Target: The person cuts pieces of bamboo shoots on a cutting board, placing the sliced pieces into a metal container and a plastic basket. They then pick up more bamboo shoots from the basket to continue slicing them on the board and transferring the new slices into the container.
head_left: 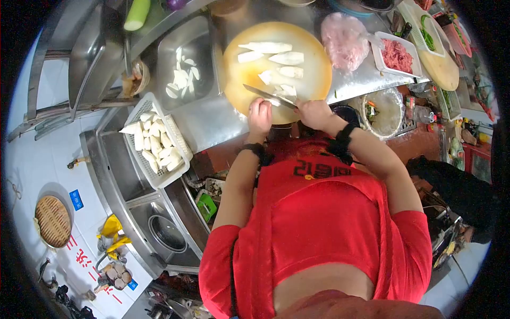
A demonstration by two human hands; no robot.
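Note:
A round yellow cutting board point(239, 50) lies on the steel counter, with several peeled white vegetable pieces point(267, 47) across it. Near the board's lower edge, my right hand point(314, 114) is closed round the handle of a knife point(271, 96), whose blade points to the upper left. My left hand point(260, 113) is beside the blade, its fingers curled on a small white piece point(275, 101). Cut slices point(183, 78) lie in a steel tray point(208, 58) left of the board. Lower left, a white basket point(180, 137) holds several whole white pieces.
A plastic bag point(344, 41) and a tray of minced meat point(396, 56) are right of the board. A bucket point(383, 112) stands below them. Steel sinks point(143, 212) are at the lower left. A green vegetable point(137, 15) lies at the top left.

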